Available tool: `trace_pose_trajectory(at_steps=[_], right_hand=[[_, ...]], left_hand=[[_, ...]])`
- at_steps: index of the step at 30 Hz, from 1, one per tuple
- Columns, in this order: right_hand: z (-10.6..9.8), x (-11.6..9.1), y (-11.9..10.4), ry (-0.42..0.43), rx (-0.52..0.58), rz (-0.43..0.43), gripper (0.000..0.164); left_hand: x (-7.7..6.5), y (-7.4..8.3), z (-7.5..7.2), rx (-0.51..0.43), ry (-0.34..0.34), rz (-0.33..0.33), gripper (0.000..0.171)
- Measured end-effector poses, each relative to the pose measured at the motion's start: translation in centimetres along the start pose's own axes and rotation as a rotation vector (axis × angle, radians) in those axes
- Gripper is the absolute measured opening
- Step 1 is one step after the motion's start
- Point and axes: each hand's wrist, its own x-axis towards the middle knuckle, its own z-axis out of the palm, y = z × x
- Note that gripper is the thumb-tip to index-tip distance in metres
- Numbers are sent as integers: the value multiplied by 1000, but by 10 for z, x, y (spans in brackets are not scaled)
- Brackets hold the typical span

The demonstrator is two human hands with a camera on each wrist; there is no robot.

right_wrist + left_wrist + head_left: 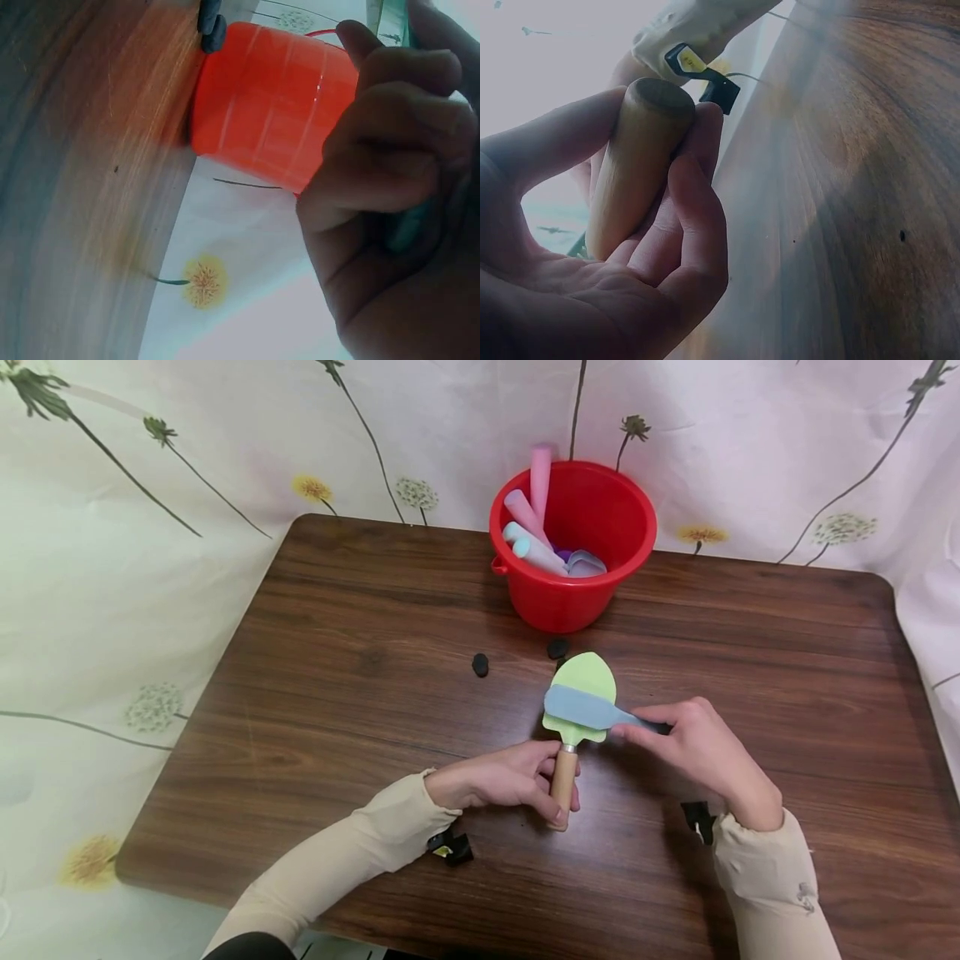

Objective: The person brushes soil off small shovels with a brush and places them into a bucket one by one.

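Note:
A small hand trowel with a light green blade (587, 672) and a wooden handle (641, 165) is gripped by my left hand (502, 774), its blade pointing away from me. My right hand (705, 747) pinches a flat grey-blue tool, spatula-like in outline (579, 705), near its dark end. In the head view that tool lies across the green blade; whether the two touch, I cannot tell. The right wrist view shows the fingers (382, 172) curled, with a bit of teal between them.
Behind the trowel, a red bucket (558, 606) stands at the table's back edge, with pink and pale blue handles sticking up inside. Dark pebble-like pieces (481, 665) lie in front of it. A flowered cloth (420, 435) hangs behind the brown wooden table (315, 660).

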Motion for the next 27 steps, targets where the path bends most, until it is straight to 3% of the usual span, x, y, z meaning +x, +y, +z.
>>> trace_pose_trajectory(at_steps=[3, 9, 14, 18, 21, 25, 27], right_hand=[[-3, 2, 1, 77, -69, -6, 21], [-6, 3, 6, 340, -229, -74, 29], [-4, 2, 10, 436, -201, -129, 31], [4, -2, 8, 334, -93, -200, 28], [9, -5, 5, 200, -27, -234, 23], [10, -8, 2, 64, 22, -188, 17], [8, -9, 1, 35, 27, -143, 14]], left_hand=[[-1, 0, 1, -7, -5, -4, 54], [-3, -3, 1, -41, -12, -8, 53], [-4, -2, -1, -8, -13, 3, 55], [-4, 1, -4, 26, 2, 18, 59], [-3, 2, -6, 40, 13, 23, 59], [-3, 2, -8, 54, 11, 28, 57], [-4, 1, -7, 51, 4, 27, 56]])
